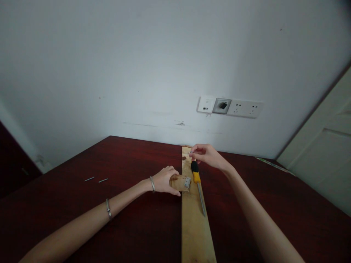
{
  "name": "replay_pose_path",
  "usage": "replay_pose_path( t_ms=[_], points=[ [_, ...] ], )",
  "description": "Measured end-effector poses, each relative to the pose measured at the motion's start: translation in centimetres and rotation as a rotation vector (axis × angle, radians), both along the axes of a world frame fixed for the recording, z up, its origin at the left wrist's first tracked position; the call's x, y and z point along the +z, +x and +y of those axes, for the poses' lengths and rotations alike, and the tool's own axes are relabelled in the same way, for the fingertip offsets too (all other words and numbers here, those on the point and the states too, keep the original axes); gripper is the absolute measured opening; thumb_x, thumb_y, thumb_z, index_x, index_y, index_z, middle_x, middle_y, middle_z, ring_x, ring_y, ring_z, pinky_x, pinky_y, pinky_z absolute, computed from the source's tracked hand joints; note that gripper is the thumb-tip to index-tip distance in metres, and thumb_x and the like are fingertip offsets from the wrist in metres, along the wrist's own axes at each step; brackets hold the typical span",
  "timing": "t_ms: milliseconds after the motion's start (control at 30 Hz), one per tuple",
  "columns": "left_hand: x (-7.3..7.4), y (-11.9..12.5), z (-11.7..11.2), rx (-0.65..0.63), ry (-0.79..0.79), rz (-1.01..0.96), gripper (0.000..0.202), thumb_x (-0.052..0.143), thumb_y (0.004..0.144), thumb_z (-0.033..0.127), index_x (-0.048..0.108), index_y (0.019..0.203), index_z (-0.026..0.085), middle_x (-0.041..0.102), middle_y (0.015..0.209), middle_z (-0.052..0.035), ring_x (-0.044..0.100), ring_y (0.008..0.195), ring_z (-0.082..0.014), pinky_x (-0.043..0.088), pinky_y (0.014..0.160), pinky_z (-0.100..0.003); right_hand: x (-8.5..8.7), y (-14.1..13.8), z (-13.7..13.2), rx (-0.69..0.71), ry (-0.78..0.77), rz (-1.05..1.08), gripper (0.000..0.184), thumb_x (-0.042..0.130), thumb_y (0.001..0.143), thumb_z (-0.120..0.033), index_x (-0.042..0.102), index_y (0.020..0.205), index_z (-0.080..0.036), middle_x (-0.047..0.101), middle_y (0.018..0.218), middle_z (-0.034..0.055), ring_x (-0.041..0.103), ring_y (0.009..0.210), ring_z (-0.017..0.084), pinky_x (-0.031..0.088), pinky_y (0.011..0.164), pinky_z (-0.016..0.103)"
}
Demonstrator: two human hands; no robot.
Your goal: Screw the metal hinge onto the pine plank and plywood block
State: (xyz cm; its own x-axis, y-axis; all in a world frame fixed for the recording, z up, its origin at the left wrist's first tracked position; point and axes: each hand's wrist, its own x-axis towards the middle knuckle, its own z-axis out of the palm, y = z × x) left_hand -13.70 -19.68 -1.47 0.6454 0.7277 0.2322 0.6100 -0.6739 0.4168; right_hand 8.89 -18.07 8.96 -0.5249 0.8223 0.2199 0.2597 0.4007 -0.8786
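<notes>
A long pale wooden plank (195, 226) lies on a dark red table (131, 160), running away from me. My left hand (163, 179) is closed on a small wooden block (179, 182) held against the plank's left edge; a small metal hinge (187, 182) joins block and plank. A screwdriver with a yellow and black handle (197, 185) rests on the plank, its shaft pointing toward me. My right hand (206, 155) hovers over the plank's far end, just beyond the screwdriver handle, fingers pinched on something small and pale that I cannot make out.
Two thin nails or screws (95, 179) lie on the table to the left. The white wall behind carries a row of sockets and a switch (229, 106). A pale door (323, 146) stands at the right.
</notes>
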Motion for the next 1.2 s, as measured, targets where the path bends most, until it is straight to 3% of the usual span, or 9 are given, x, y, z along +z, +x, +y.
replay_pose_path(
  t_ms=[200, 367, 467, 600, 700, 767, 1000, 1200],
  points=[
    [-0.7, 0.0, 0.3, -0.008, -0.028, 0.071, 0.083, 0.074, 0.047, 0.067, 0.055, 0.11, 0.016, 0.055, 0.099, -0.0081, 0.05, 0.089, -0.0242, 0.041, 0.081, -0.037, 0.0, 0.1, 0.1, 0.004, -0.041, -0.054, 0.024, 0.067, 0.07, -0.036, 0.061, 0.077, -0.014, 0.064, 0.069, 0.0021, 0.058, 0.063, 0.012, 0.045, 0.056, 0.024],
    [0.1, -0.4, 0.3, 0.0, -0.052, 0.09, 0.102, 0.077, 0.042, 0.065, 0.047, 0.125, 0.015, 0.056, 0.109, -0.0134, 0.05, 0.098, -0.0294, 0.04, 0.086, -0.043, -0.2, 0.0, 0.1, 0.009, -0.019, -0.1, 0.024, 0.065, 0.072, -0.038, 0.063, 0.076, -0.014, 0.063, 0.07, 0.0019, 0.057, 0.063, 0.012, 0.045, 0.055, 0.024],
    [1.4, -1.1, 0.7, -0.009, -0.089, -0.019, 0.082, 0.076, 0.055, 0.056, 0.052, 0.122, 0.015, 0.059, 0.111, -0.0135, 0.051, 0.102, -0.028, 0.04, 0.089, -0.042, -0.4, -0.2, 0.2, 0.012, 0.033, -0.093, 0.023, 0.065, 0.072, -0.037, 0.064, 0.076, -0.014, 0.062, 0.072, 0.0017, 0.056, 0.065, 0.012, 0.045, 0.056, 0.024],
    [3.2, -1.6, 1.1, 0.001, -0.224, -0.381, 0.051, 0.07, 0.069, 0.044, 0.06, 0.111, 0.016, 0.064, 0.11, -0.0113, 0.056, 0.102, -0.0222, 0.041, 0.09, -0.038, -0.8, -1.4, -0.1, -0.022, 0.095, -0.076, 0.024, 0.065, 0.071, -0.038, 0.064, 0.076, -0.015, 0.062, 0.074, 0.0023, 0.055, 0.066, 0.013, 0.045, 0.056, 0.024],
    [4.0, -1.8, 0.6, -0.042, -0.492, -0.636, 0.05, 0.073, 0.068, 0.039, 0.061, 0.108, 0.011, 0.067, 0.104, -0.0141, 0.062, 0.096, -0.0218, 0.045, 0.084, -0.035, -1.1, -3.0, -0.8, -0.077, 0.183, -0.043, 0.019, 0.064, 0.072, -0.035, 0.063, 0.074, -0.015, 0.063, 0.077, 0.0034, 0.057, 0.07, 0.014, 0.047, 0.061, 0.026],
    [4.1, -2.0, -0.1, -0.051, -0.582, -0.75, 0.045, 0.075, 0.067, 0.035, 0.064, 0.103, 0.01, 0.069, 0.099, -0.014, 0.063, 0.094, -0.0217, 0.046, 0.083, -0.034, -1.2, -4.2, -1.4, -0.083, 0.232, -0.017, 0.015, 0.063, 0.072, -0.031, 0.063, 0.072, -0.016, 0.063, 0.078, 0.0036, 0.058, 0.074, 0.014, 0.049, 0.066, 0.027],
    [4.8, -3.3, -2.9, 0.051, -0.648, -0.986, 0.036, 0.077, 0.065, 0.034, 0.07, 0.091, 0.01, 0.07, 0.087, -0.0109, 0.063, 0.084, -0.0186, 0.044, 0.07, -0.027, -1.2, -7.0, -3.5, 0.032, 0.109, 0.057, 0.019, 0.062, 0.074, -0.035, 0.061, 0.077, -0.016, 0.061, 0.079, 0.0036, 0.058, 0.066, 0.013, 0.049, 0.049, 0.022],
    [5.9, -4.0, -3.6, 0.072, -0.685, -1.039, 0.032, 0.082, 0.058, 0.032, 0.073, 0.078, 0.008, 0.069, 0.076, -0.0087, 0.059, 0.071, -0.0137, 0.042, 0.068, -0.027, -1.9, -8.3, -4.3, 0.025, 0.155, 0.033, 0.022, 0.061, 0.075, -0.038, 0.063, 0.078, -0.017, 0.06, 0.085, 0.0045, 0.057, 0.069, 0.014, 0.05, 0.048, 0.023]
  ],
)
